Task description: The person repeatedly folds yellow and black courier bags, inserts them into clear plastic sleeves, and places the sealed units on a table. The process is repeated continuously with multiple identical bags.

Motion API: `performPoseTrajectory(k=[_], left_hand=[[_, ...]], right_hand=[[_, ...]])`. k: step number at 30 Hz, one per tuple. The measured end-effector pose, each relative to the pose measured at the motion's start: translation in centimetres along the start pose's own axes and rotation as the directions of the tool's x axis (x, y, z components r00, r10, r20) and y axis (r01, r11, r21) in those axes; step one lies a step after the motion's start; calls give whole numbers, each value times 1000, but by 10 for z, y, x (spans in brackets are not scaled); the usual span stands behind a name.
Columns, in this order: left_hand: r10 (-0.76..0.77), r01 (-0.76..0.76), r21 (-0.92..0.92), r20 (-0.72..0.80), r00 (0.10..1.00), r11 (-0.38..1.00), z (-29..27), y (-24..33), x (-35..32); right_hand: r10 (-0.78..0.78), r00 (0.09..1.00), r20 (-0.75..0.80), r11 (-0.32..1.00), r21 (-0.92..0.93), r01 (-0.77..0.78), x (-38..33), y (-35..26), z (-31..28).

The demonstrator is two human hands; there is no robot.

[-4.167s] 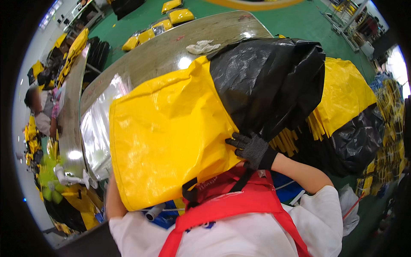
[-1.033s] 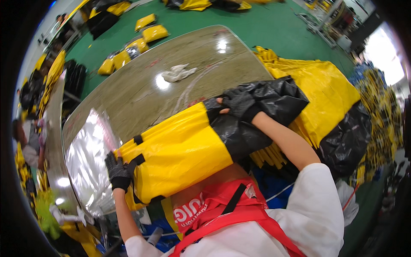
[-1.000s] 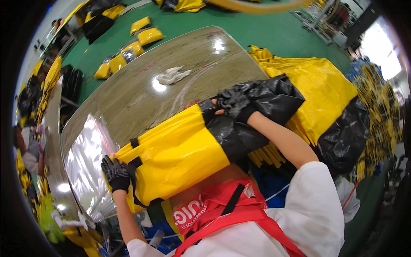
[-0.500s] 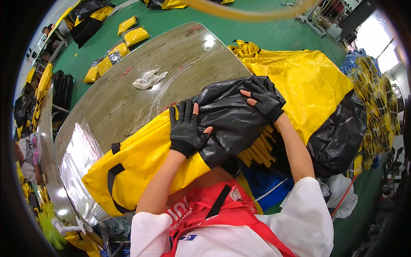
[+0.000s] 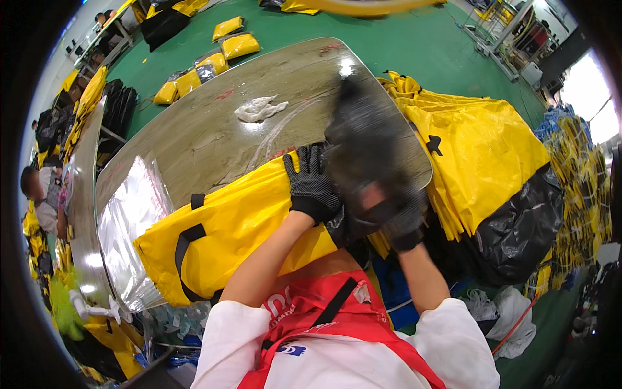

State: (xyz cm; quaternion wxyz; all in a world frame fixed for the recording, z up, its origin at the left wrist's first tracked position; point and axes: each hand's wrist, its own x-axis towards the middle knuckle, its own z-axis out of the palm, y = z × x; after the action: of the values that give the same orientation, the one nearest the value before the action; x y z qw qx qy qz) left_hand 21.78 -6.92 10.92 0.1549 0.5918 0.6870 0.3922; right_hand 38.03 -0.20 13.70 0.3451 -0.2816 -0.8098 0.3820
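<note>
A yellow and black bag (image 5: 240,227) with black strap loops lies folded lengthwise at the table's near edge. My left hand (image 5: 313,183), in a black fingerless glove with bare fingertips, presses flat on it where yellow meets black, fingers stretched out. The bag's black end (image 5: 363,136) stands raised from the table and is smeared by motion. My right hand (image 5: 398,211), gloved alike, grips the lower right side of this black part; its fingers are blurred and partly covered.
A white crumpled cloth (image 5: 260,109) and clear plastic sheets (image 5: 134,227) lie on the glossy table (image 5: 214,142). At the right hangs a pile of yellow and black bags (image 5: 479,142). Packed yellow bundles (image 5: 188,82) sit beyond on the green floor. Another person (image 5: 44,194) is at the far left.
My right hand has drawn the bag's black end up and leftward off its flat position, uncovering the table corner. My left hand stays pressed on the bag. The whole view has shifted slightly.
</note>
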Motion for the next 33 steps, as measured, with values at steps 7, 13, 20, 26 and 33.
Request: performPoseTrajectory(k=[7,13,20,26,33], left_hand=[[-249,357,-596,259,933,719,-55,-106,-98],[15,336,845,-376,926,416,-226,-126,-247],[-829,257,-842,-329,453,475,-160,-144,-387],[-837,108,-990,131,531,-87,-179,-71,-363],[-637,184,-883,-153,755,431,-83,12,-130]], right_hand=[[-434,774,462,765,-265,587,-31,-28,97],[-211,766,607,707,-447,548,-50,-33,117],[-400,751,526,746,-289,600,-38,-38,178],[-276,795,540,721,-430,543,-58,-46,214],[-392,898,200,898,-127,421,-77,-23,205]])
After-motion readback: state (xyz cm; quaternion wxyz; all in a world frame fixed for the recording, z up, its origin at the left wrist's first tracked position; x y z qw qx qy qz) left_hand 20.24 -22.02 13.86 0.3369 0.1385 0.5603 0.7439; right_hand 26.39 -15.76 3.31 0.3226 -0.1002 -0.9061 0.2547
